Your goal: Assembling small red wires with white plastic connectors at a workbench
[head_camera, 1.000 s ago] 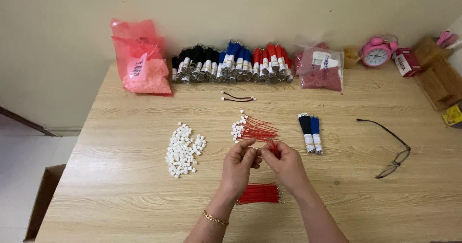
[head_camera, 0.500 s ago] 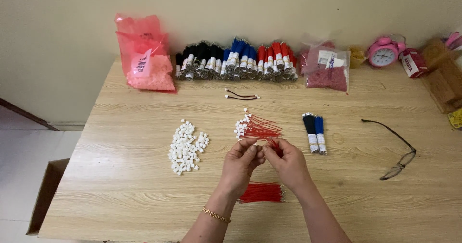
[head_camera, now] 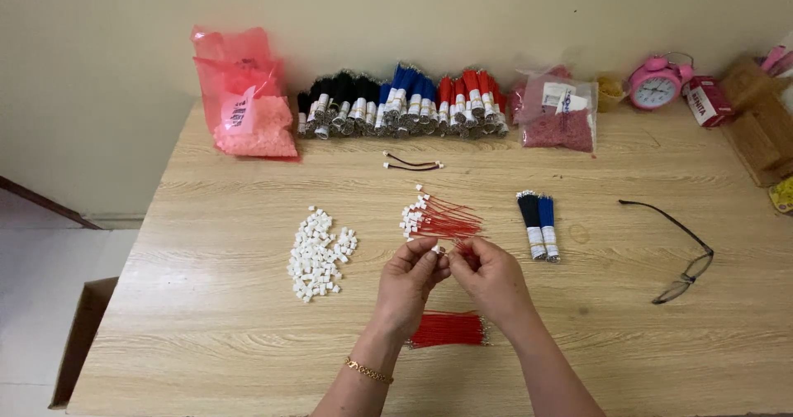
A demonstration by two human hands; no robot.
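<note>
So, both hands are held together over the middle of the wooden table (head_camera: 206, 318), a bit toward the near edge. A small white connector (head_camera: 437, 250) is pinched between the fingertips of the left hand (head_camera: 410, 281), fingers curled in tight around it. The right hand (head_camera: 494, 281) is closed the same way on a thin red wire (head_camera: 465, 252), and the two pieces are brought together tip to tip.

Just beyond the hands, a fan of red wires with white plugs already on (head_camera: 438, 219) is laid out. A loose bundle of bare red wires (head_camera: 446, 329) is seen right below the hands, near the front edge. A pile of white connectors (head_camera: 318, 252) is spread out to the left. A black and a blue wire bundle (head_camera: 538, 223) are set side by side to the right, and a pair of glasses (head_camera: 681, 252) is left nearer the right edge.
</note>
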